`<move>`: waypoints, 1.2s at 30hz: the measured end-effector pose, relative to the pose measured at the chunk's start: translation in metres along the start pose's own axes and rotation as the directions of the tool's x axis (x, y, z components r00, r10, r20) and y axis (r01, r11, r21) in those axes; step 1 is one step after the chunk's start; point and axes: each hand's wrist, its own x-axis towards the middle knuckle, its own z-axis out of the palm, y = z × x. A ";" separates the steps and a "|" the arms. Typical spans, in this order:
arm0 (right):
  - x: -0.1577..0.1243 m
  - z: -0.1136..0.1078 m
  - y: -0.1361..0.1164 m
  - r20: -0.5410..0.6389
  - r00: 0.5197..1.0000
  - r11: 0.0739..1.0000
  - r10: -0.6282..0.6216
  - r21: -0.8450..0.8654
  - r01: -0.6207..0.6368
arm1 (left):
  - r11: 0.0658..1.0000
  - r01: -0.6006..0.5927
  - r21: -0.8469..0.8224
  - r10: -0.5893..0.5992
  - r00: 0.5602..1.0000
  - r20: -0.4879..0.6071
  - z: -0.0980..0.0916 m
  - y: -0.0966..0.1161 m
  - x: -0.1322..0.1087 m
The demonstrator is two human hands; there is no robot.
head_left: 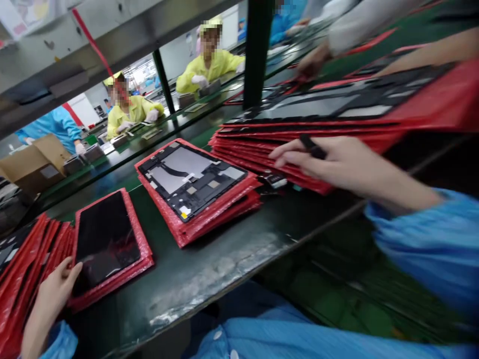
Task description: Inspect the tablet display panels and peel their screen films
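– Dark green counter [194, 279] runs from lower left to upper right, with a steel shelf overhead. What lies on it?

– Red padded sleeves, mostly. At centre, a small pile [209, 214] carries an opened tablet [190, 182] with its insides showing. At centre right there is a long, low stack [258, 149] of the same red sleeves.

– And the person's own hands?

– Right hand [337, 162] rests on that long stack, palm down, fingers pointing left. Its grip is closed on a small black piece [312, 147], pinched between the fingers.

– Left one?

– Left hand [52, 289] is at the lower left of the frame, touching the near corner of a dark tablet [107, 239] that lies screen up on a red sleeve [140, 244]. The thumb lies on top at the edge. Whether that grip clasps the corner or only rests on it, I cannot tell.

– Anything beside it?

– More red sleeves [22, 269] fanned out at the far left edge, touching the hand.

– Other people?

– Two workers in yellow coats [130, 109] and [213, 62] at the far side, upper left, near a cardboard box [32, 162]. Another person's hand [312, 62] reaches in at the upper right. Blue sleeves [430, 239] fill the bottom right.
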 end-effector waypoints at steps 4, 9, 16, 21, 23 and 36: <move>-0.013 0.013 0.009 0.040 0.996 0.992 -0.085 -0.085 0.088 | 0.860 -0.442 0.255 0.470 0.881 -0.056 0.009 0.034 -0.002; -0.031 0.037 0.024 0.081 0.992 0.975 -0.101 -0.189 0.115 | 0.589 -0.801 0.109 0.791 0.599 0.122 0.045 0.125 -0.022; -0.045 0.048 0.021 0.035 0.997 0.933 -0.072 -0.350 0.080 | 0.494 -0.866 -0.076 0.868 0.486 0.104 0.098 0.178 -0.032; -0.046 0.046 0.016 0.047 0.998 0.903 -0.034 -0.426 0.051 | 0.508 -0.852 -0.125 0.861 0.496 0.111 0.109 0.170 -0.029; -0.045 0.045 0.016 0.059 0.998 0.893 -0.033 -0.447 0.055 | 0.536 -0.830 -0.153 0.844 0.529 0.091 0.108 0.169 -0.029; -0.014 0.016 0.002 -0.108 0.991 0.994 -0.074 -0.089 0.065 | 0.670 -0.684 -0.288 0.735 0.666 0.127 0.110 0.176 -0.024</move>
